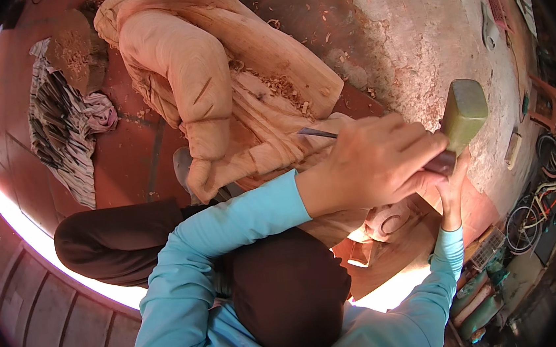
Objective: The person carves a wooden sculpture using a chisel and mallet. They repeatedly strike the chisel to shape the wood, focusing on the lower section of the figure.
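My left hand (373, 165) is closed around a chisel (444, 163), its dark rounded handle end sticking out on the right. The thin metal blade (317, 132) comes out on the left over the carved wooden figure (179, 63), too close in view to tell whether it touches. Just right of the handle end is the green, block-shaped head of a mallet (464, 114). My right hand (452, 188) grips the mallet below its head, partly hidden behind my left hand. Pale wood, with rounded limbs and carved folds, makes up the figure, and shavings (284, 88) lie in its hollow.
At left, several carving tools (54, 114) lie on a striped cloth (80, 181) on the red tiled floor (128, 163). My bent leg (119, 247) in dark trousers is beside the figure. A bicycle (527, 221) and a reddish stool (545, 107) stand at far right.
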The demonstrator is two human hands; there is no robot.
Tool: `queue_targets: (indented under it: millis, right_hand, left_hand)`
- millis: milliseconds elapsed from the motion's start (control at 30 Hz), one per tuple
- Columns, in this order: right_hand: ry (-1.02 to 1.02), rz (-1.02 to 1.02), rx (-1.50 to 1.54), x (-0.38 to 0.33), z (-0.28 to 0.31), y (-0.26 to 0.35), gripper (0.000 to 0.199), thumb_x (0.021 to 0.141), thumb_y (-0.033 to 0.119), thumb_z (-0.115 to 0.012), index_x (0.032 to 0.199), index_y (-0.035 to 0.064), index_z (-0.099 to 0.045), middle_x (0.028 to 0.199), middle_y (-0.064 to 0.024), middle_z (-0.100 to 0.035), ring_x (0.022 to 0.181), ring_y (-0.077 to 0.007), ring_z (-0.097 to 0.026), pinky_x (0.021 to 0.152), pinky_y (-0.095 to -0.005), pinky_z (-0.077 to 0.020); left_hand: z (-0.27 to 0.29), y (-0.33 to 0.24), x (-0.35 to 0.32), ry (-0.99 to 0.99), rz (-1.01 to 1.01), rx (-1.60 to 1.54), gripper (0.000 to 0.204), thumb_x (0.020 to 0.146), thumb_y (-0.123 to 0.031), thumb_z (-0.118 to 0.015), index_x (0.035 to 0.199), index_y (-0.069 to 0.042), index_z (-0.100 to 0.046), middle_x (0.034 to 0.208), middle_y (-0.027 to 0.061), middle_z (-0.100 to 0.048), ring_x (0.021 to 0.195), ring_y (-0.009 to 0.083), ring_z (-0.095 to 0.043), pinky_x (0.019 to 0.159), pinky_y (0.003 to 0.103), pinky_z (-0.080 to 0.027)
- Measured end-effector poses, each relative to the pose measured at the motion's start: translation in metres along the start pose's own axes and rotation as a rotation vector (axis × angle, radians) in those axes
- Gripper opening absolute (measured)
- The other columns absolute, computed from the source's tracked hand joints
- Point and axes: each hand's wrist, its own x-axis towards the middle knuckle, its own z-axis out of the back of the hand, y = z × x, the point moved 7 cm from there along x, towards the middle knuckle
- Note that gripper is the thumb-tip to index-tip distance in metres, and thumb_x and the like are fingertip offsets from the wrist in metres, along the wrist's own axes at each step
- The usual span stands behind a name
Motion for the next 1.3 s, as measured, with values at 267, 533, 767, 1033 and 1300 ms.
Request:
queue_targets:
  millis: [267, 533, 767, 1033, 1300]
  right_hand:
    - [0.017, 0.104, -0.121, 0.009, -0.005, 0.016, 0.049, 0.066, -0.007, -0.069, 0.109, 0.0019, -0.049, 0.086, -0.0073, -0.066, 0.08, -0.0155, -0.063, 0.074, -0.0292, -0.0508]
    - [-0.139, -0.017, -0.213, 0.001, 0.041, 0.078, 0.023, 0.079, 0.0, -0.069, 0.097, -0.0024, -0.056, 0.089, -0.006, -0.061, 0.082, -0.0127, -0.057, 0.075, -0.0255, -0.0458]
    - [-0.086, -0.128, -0.312, -0.015, 0.046, 0.115, 0.018, 0.079, 0.0, -0.064, 0.094, -0.0053, -0.058, 0.1, -0.0124, -0.057, 0.091, -0.0186, -0.053, 0.089, -0.0339, -0.039]
    - [0.02, -0.057, -0.471, -0.021, 0.043, 0.132, 0.013, 0.081, 0.004, -0.06, 0.091, -0.0037, -0.06, 0.078, -0.0058, -0.056, 0.071, -0.0139, -0.051, 0.084, -0.0321, -0.0381]
    - [0.033, -0.07, -0.373, -0.023, 0.049, 0.129, 0.035, 0.08, 0.0, -0.059, 0.114, -0.0059, -0.052, 0.077, -0.0052, -0.055, 0.067, -0.0115, -0.051, 0.075, -0.0278, -0.0437]
  left_hand:
    - [0.014, 0.024, 0.004, -0.169, 0.128, -0.104, 0.042, 0.069, -0.027, -0.076, 0.1, -0.005, -0.06, 0.075, 0.0066, -0.06, 0.061, 0.0224, -0.057, 0.051, 0.032, -0.044]
    - [0.025, 0.033, 0.003, -0.228, 0.181, -0.189, 0.045, 0.063, -0.026, -0.078, 0.098, -0.004, -0.06, 0.075, 0.0074, -0.06, 0.059, 0.0223, -0.057, 0.051, 0.031, -0.044]
    - [0.03, 0.035, 0.004, -0.201, 0.253, -0.23, 0.047, 0.061, -0.029, -0.078, 0.099, -0.006, -0.062, 0.074, 0.0044, -0.06, 0.058, 0.0194, -0.056, 0.051, 0.031, -0.043]
    - [0.028, 0.037, 0.002, -0.21, 0.273, -0.242, 0.044, 0.062, -0.031, -0.076, 0.096, -0.007, -0.061, 0.073, 0.0016, -0.056, 0.057, 0.0171, -0.053, 0.049, 0.029, -0.041]
    - [0.025, 0.038, -0.001, -0.17, 0.291, -0.271, 0.044, 0.062, -0.028, -0.077, 0.098, -0.005, -0.063, 0.075, 0.0031, -0.06, 0.059, 0.0178, -0.055, 0.05, 0.028, -0.043]
